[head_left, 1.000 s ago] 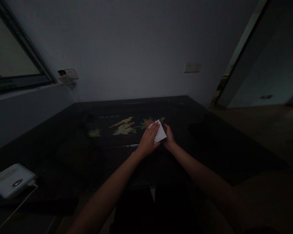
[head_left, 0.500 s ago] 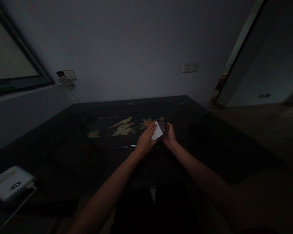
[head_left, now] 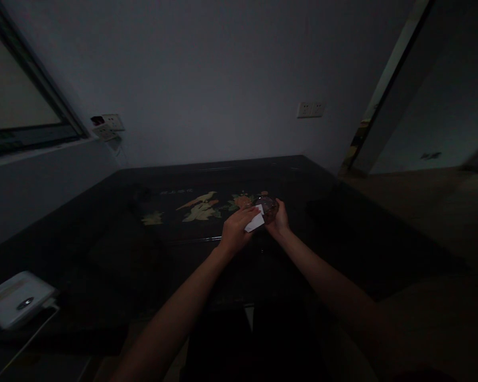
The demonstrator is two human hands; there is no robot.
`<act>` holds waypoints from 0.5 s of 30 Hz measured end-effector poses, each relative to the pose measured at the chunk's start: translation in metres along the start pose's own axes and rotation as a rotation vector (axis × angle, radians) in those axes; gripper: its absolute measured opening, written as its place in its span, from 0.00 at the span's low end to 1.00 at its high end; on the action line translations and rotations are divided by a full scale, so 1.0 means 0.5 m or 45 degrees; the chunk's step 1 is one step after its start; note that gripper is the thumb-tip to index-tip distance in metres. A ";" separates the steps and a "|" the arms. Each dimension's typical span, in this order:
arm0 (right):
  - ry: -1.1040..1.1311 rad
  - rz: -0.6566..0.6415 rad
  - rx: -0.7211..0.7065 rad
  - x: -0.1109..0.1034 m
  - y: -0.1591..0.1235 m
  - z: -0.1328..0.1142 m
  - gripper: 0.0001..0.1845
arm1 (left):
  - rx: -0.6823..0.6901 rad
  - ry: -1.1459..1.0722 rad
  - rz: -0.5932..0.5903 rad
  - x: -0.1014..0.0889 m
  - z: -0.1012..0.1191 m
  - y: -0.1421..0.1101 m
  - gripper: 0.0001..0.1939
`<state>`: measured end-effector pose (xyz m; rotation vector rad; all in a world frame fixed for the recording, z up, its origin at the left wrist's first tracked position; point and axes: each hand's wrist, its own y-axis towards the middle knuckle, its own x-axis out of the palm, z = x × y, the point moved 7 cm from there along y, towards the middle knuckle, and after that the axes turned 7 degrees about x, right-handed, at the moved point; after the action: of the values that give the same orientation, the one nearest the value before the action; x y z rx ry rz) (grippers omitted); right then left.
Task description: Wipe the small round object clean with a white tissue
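Note:
The room is very dim. My left hand (head_left: 236,231) pinches a folded white paper or cloth (head_left: 255,223) and presses it against a small clear glass object (head_left: 267,206), perhaps a cup or bowl. My right hand (head_left: 279,220) is wrapped round that glass object from the right. Both hands meet above a black table (head_left: 151,249) with a painted bird-and-leaf picture (head_left: 201,207) on its top.
A white box-like device (head_left: 14,298) with a cable lies at the table's left front corner. Wall sockets (head_left: 105,126) sit at the back left, another socket plate (head_left: 310,109) on the back wall. A window is on the left, a doorway on the right.
The white paper has shrunk in view and moved lower as my left hand rubs it over the glass object, which now shows more above the paper.

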<state>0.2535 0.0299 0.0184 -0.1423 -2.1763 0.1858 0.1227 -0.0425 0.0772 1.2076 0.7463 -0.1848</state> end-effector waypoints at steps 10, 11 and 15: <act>-0.136 -0.044 -0.044 -0.006 0.008 0.011 0.12 | 0.136 -0.060 -0.061 0.006 0.024 0.002 0.26; -0.147 -0.051 -0.041 -0.006 0.009 0.013 0.13 | 0.141 -0.066 -0.086 0.009 0.025 0.002 0.27; -0.187 -0.054 -0.021 -0.005 0.012 0.018 0.13 | 0.157 -0.075 -0.183 0.021 0.027 0.002 0.31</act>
<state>0.2478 0.0347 0.0101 -0.0941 -2.3254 0.1580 0.1371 -0.0517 0.0736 1.2604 0.7791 -0.3885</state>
